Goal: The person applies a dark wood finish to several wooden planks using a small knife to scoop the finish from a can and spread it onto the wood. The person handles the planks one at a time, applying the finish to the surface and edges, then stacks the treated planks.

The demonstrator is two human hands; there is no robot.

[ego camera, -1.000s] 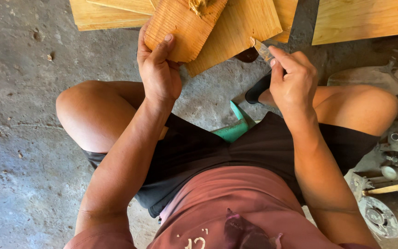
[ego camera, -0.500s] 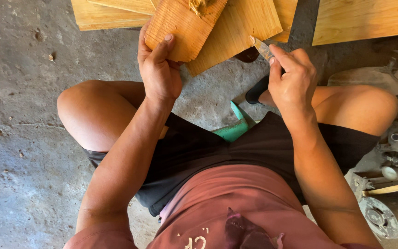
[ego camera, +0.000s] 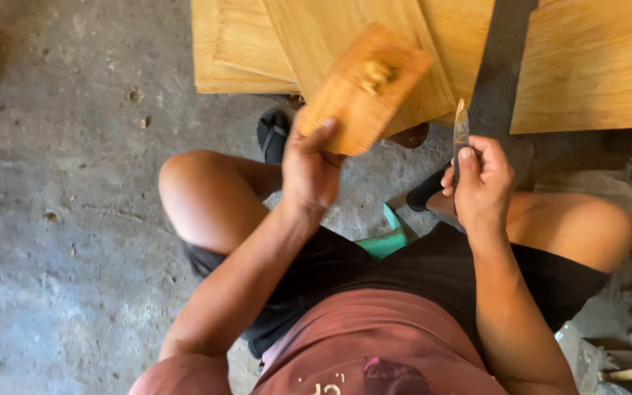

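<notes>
Bare grey concrete floor, stained and pitted; yellow wooden boards lie at twelve o'clock, another board at one o'clock. Left hand grips a small wooden block raised over them; right hand clenches a thin blade, upright at two o'clock
</notes>
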